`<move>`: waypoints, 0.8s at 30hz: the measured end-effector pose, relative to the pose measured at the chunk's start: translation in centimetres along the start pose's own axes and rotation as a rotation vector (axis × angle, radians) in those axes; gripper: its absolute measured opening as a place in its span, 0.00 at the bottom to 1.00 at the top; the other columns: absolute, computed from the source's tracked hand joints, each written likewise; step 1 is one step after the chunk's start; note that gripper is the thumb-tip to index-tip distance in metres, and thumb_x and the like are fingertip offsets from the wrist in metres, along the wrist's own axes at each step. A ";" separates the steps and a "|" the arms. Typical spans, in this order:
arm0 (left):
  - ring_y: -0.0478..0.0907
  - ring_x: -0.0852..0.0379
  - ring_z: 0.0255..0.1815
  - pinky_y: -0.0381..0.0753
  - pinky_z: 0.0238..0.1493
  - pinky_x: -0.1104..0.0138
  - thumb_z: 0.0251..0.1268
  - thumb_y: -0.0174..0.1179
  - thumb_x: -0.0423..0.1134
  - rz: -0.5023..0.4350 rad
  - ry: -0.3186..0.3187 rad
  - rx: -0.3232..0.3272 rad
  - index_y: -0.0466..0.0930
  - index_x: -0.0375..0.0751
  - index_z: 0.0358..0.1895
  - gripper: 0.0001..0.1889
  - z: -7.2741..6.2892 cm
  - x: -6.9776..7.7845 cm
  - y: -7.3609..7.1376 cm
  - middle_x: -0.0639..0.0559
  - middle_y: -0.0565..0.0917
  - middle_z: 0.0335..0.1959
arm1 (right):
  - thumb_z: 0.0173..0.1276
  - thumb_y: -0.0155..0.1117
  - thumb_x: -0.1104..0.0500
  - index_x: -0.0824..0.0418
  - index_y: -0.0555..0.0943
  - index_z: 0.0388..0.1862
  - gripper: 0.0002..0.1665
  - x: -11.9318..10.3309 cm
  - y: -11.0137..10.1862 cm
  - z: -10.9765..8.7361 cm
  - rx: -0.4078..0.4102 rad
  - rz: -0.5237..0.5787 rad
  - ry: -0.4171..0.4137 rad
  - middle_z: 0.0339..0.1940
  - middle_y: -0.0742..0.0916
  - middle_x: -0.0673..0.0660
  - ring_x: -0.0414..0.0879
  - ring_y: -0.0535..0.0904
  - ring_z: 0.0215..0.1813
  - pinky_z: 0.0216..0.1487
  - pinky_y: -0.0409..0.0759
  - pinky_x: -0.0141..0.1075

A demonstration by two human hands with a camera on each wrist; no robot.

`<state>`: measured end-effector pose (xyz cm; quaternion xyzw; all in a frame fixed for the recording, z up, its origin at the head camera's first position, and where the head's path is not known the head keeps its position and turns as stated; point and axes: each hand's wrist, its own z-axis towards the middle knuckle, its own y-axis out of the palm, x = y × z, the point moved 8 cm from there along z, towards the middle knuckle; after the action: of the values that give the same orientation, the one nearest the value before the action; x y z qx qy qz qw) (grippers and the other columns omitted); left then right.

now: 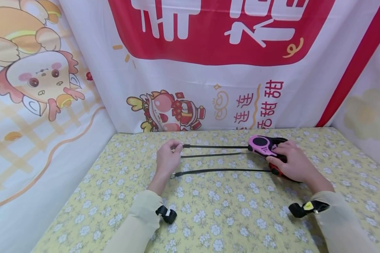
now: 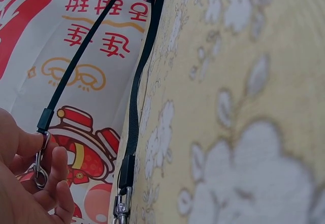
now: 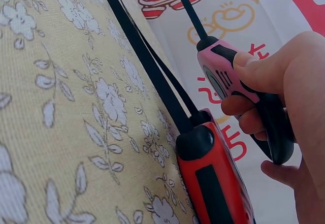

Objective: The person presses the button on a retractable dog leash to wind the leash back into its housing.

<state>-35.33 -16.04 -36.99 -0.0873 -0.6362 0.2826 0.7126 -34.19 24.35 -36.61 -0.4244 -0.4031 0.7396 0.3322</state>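
Observation:
In the head view my right hand (image 1: 292,160) grips the handle of a pink and black retractable dog leash (image 1: 259,141), thumb on its casing in the right wrist view. Its black strap (image 1: 218,147) stretches left to my left hand (image 1: 168,159), whose fingers pinch the metal clasp (image 2: 41,164) at its end. Beneath my right hand lies a red retractable leash (image 3: 216,178) on the cloth, its strap (image 1: 221,170) drawn out leftward to a metal clasp (image 1: 173,175). Another leash, with a pinkish casing (image 3: 204,116), is mostly hidden behind the red one.
A yellow flowered cloth (image 1: 215,218) covers the table. White printed fabric (image 1: 107,70) hangs behind and along the sides. A third dark strap (image 1: 212,155) runs between the other two. Black bands (image 1: 166,213) sit around both sleeved wrists.

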 end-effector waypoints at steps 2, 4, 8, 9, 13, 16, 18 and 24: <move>0.83 0.47 0.56 0.81 0.60 0.51 0.81 0.60 0.43 0.003 -0.002 0.000 0.86 0.45 0.54 0.11 0.0 0.0 0.0 0.49 0.88 0.55 | 0.76 0.69 0.48 0.73 0.85 0.60 0.29 -0.1 0.0 0.0 0.002 -0.004 -0.007 0.62 0.84 0.75 0.66 0.73 0.63 0.63 0.73 0.67; 0.83 0.47 0.56 0.81 0.60 0.51 0.81 0.60 0.43 0.004 -0.002 0.000 0.86 0.45 0.54 0.10 0.0 0.0 0.0 0.49 0.88 0.55 | 0.76 0.69 0.48 0.73 0.84 0.60 0.30 -0.1 0.1 0.0 -0.007 -0.010 -0.004 0.62 0.85 0.74 0.65 0.73 0.63 0.63 0.74 0.67; 0.83 0.47 0.55 0.81 0.60 0.52 0.79 0.61 0.42 0.004 0.001 -0.004 0.86 0.46 0.51 0.08 0.0 0.1 0.2 0.48 0.88 0.55 | 0.77 0.67 0.47 0.74 0.83 0.62 0.32 -0.3 0.4 0.2 -0.038 -0.017 -0.005 0.64 0.84 0.75 0.66 0.73 0.65 0.66 0.73 0.68; 0.83 0.47 0.55 0.80 0.60 0.52 0.79 0.61 0.42 0.004 0.003 -0.008 0.86 0.46 0.51 0.08 0.0 0.1 0.3 0.48 0.88 0.55 | 0.77 0.67 0.47 0.74 0.83 0.63 0.32 -0.4 0.4 0.2 -0.045 -0.018 -0.006 0.64 0.84 0.75 0.67 0.73 0.66 0.66 0.72 0.68; 0.83 0.47 0.54 0.80 0.57 0.53 0.79 0.61 0.41 0.005 0.007 -0.019 0.86 0.46 0.50 0.07 0.0 0.2 0.5 0.48 0.88 0.55 | 0.77 0.67 0.47 0.74 0.83 0.63 0.32 -0.5 0.8 0.3 -0.061 -0.024 -0.015 0.66 0.83 0.76 0.69 0.73 0.68 0.68 0.71 0.69; 0.83 0.47 0.52 0.80 0.55 0.54 0.79 0.61 0.41 0.009 0.004 -0.020 0.86 0.46 0.50 0.07 0.0 0.2 0.5 0.48 0.88 0.56 | 0.77 0.67 0.47 0.74 0.82 0.63 0.32 -0.5 1.0 0.4 -0.066 -0.029 -0.013 0.66 0.83 0.76 0.69 0.73 0.69 0.69 0.71 0.69; 0.83 0.48 0.52 0.80 0.55 0.54 0.79 0.61 0.41 0.010 -0.005 -0.022 0.86 0.47 0.50 0.07 0.0 0.1 0.5 0.48 0.88 0.56 | 0.77 0.67 0.47 0.74 0.82 0.63 0.32 -0.4 1.0 0.4 -0.069 -0.036 -0.014 0.66 0.83 0.76 0.69 0.73 0.68 0.68 0.72 0.69; 0.82 0.47 0.55 0.80 0.57 0.54 0.80 0.60 0.42 0.013 -0.023 -0.032 0.86 0.46 0.51 0.08 0.0 -0.1 0.6 0.48 0.88 0.56 | 0.77 0.67 0.46 0.75 0.82 0.63 0.33 -0.4 1.2 0.4 -0.076 -0.045 -0.013 0.66 0.82 0.77 0.69 0.73 0.68 0.68 0.71 0.69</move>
<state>-35.54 -15.56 -37.35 -0.0996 -0.6481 0.2780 0.7019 -34.56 23.36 -37.38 -0.4229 -0.4427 0.7186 0.3298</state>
